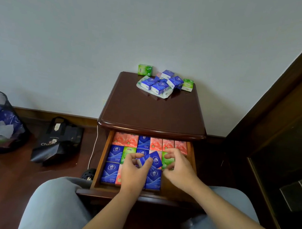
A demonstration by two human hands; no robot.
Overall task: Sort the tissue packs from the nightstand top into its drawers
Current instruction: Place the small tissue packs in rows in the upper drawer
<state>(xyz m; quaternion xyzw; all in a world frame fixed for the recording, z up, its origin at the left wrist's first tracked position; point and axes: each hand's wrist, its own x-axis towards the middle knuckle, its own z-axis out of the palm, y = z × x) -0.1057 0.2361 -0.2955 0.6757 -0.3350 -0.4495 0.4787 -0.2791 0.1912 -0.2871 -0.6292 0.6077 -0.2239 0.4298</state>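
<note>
Between both hands, over the middle of the open drawer (103,157): one blue tissue pack (151,160), tilted, long axis running diagonally from lower left to upper right, not yet square with the rows beneath. Left hand (135,170) closed on it, fingertips (149,161) pinching the lower left end, thumb side toward the drawer's middle. Right hand (178,165) just beside the pack's upper right end, fingers loosely curled and partly spread, resting on or just above a green pack (166,161); hard to tell whether holding anything, so best called loosely open and empty-looking. Nearer hand for the coming move: the left, already gripping; the right placed to steady or nudge neighbours.

Outward from there: packs in neat upright rows, pink ones (155,144) along the back with one blue among them, blue and green in the middle row, blue at the front. Bare wood visible at the front right of the drawer, to the near side of the right hand; probably the free slot, though partly hidden by the wrist. Likely need: turning the held pack until its long axis matches the front-to-back lie of the others, then lowering it flat.

Farther out, on the nightstand top (152,112), well apart from both hands and near the wall: a heap of blue packs (160,86) with green ones (145,69) at its edges, still unsorted. Roughly two thirds done, by that count.
</note>
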